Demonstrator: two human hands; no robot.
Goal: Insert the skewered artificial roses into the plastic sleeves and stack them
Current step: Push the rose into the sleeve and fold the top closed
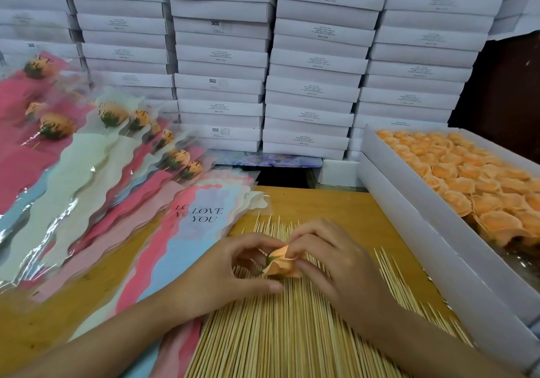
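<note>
skewers: loose pile lying flat on the table, directly under both sets of fingers, tips pointing away from the person.
left hand: fingers curled and close together; fingertips and thumb pinch the green base end of the rose.
right hand: fingers curled and close together; fingertips pinch the petal end of the rose.
rose: orange, lying sideways between the two sets of fingertips, just above the skewers. Whether a skewer is already in it cannot be told.
empty sleeves: flat stack printed "LOVE YOU", just left of and beyond the left fingers; its near end runs under the left forearm.
filled sleeves: fanned, overlapping pile well left of the fingers, each holding an orange rose on a skewer.
tray: white box well right of the right fingers, packed with orange rose heads.
boxes: white, stacked in columns, farthest beyond the fingers.
</note>
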